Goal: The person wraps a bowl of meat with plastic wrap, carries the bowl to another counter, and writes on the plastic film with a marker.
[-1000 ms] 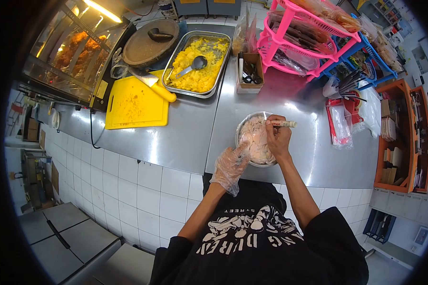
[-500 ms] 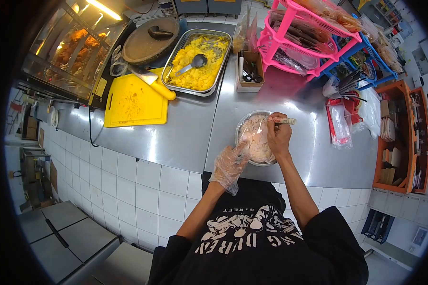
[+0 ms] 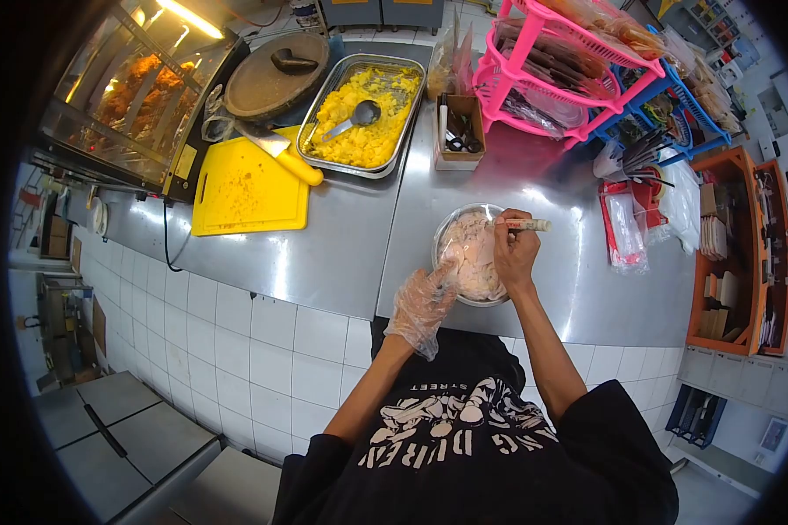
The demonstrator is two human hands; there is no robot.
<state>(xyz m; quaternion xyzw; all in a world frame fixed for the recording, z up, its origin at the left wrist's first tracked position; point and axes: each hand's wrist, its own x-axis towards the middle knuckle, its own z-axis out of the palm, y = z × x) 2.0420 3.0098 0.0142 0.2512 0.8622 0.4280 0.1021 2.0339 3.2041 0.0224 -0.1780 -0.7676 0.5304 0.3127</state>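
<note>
Left hand (image 3: 423, 304): I wear a clear, thin glove (image 3: 418, 335) on it. It is touching the near left side of the round bowl (image 3: 484, 304). My fingers are partly hidden, so I cannot tell if they are together or apart.
Right hand (image 3: 514, 252): It has no glove. My fingers are pinched on a pale pen (image 3: 531, 225), over the right side of the bowl. The pen's back end sticks out to the right. I cannot see where its tip ends.
Bowl: It sits on the shiny metal worktop (image 3: 341, 241), right in front of me, between my hands. Pale pink bits of food (image 3: 471, 249) fill it.
Far left: A yellow board (image 3: 247, 184) lies flat with brown crumbs on it. A knife with a yellow handle (image 3: 305, 170) lies by its top right corner.
Tray: A big spoon (image 3: 367, 112) rests on yellow food (image 3: 346, 147) in the metal tray (image 3: 346, 167).
Past the bowl: A small box (image 3: 460, 161) of pens stands near a pink rack (image 3: 520, 59).
Right side: Red and clear bags (image 3: 623, 229) lie on the worktop.
</note>
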